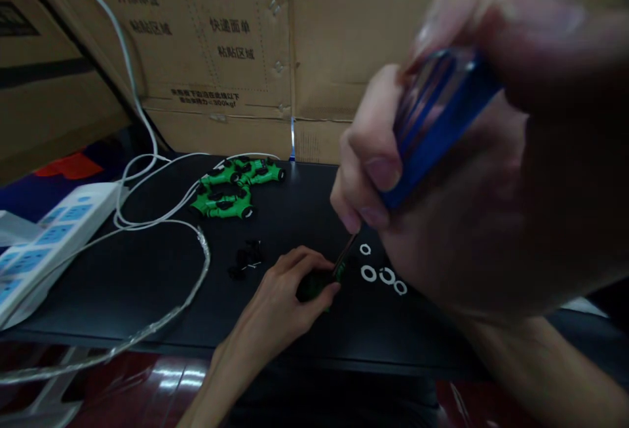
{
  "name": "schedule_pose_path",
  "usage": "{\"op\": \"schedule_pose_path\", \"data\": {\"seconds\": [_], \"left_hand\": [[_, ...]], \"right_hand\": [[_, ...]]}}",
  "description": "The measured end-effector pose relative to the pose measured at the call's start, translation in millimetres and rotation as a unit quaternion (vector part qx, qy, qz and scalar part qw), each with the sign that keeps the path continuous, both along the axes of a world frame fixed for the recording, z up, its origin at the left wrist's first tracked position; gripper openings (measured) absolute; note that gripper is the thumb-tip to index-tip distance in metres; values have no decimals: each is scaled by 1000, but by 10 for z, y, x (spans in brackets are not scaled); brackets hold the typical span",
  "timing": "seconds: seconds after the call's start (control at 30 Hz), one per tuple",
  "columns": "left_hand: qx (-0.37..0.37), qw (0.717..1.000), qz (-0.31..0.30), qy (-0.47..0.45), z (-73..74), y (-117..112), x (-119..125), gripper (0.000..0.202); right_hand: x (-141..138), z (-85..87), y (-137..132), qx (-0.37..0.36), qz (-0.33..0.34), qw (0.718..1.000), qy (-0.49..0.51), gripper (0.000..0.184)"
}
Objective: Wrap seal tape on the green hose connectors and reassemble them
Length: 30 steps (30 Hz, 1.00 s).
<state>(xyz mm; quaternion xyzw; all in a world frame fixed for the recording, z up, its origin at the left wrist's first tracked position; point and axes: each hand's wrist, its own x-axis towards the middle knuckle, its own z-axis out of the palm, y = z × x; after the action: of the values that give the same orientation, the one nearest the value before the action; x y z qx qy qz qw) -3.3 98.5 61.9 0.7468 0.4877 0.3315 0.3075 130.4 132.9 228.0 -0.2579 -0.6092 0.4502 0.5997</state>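
My left hand is closed round a small green toy car and pins it to the black table. Close to the camera, my right hand grips the blue handle of a screwdriver. Its thin shaft runs down to the green car. Several small white rings lie just right of the car. A heap of tiny black parts sits to the left of my left hand.
Three finished green toy cars stand at the back of the table. A white power strip with white cables lies at the left. Cardboard boxes wall off the back.
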Motion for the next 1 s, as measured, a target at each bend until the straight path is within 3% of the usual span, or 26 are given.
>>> {"op": "schedule_pose_path", "data": {"seconds": [0.17, 0.23, 0.33, 0.47, 0.53, 0.57, 0.63, 0.73, 0.8, 0.87, 0.93, 1.0], "left_hand": [[49, 999, 11, 19, -31, -31, 19, 14], [79, 996, 12, 36, -26, -48, 41, 17], [66, 997, 16, 32, -1, -77, 57, 16], [35, 999, 19, 31, 9, -109, 30, 11], [37, 998, 20, 40, -8, -117, 18, 12], [35, 998, 22, 43, -20, -119, 17, 12], [28, 998, 25, 45, -41, -120, 22, 11], [17, 998, 26, 45, -40, -116, 38, 12], [0, 999, 26, 42, -13, -113, 45, 14], [-20, 999, 28, 38, 20, -113, 47, 13], [-30, 999, 30, 35, 41, -118, 44, 12], [-29, 999, 30, 35, 39, -122, 40, 13]], "right_hand": [[34, -87, -26, -61, 40, 991, 116, 15], [-13, -140, -46, -54, 25, 985, 159, 13], [-115, -204, -72, -39, -23, 977, 207, 13], [-204, -257, -112, -20, -74, 974, 213, 15], [-191, -277, -105, -13, -68, 977, 203, 15], [-169, -284, -81, -17, -36, 979, 201, 15], [-105, -288, 17, -40, 100, 974, 197, 16], [-11, -271, 228, -70, 363, 912, 179, 18], [10, -247, 319, -87, 430, 884, 161, 16], [-16, -219, 304, -97, 367, 914, 142, 14], [-74, -194, 187, -97, 216, 965, 117, 12], [-129, -179, 39, -88, 35, 987, 129, 13]]}}
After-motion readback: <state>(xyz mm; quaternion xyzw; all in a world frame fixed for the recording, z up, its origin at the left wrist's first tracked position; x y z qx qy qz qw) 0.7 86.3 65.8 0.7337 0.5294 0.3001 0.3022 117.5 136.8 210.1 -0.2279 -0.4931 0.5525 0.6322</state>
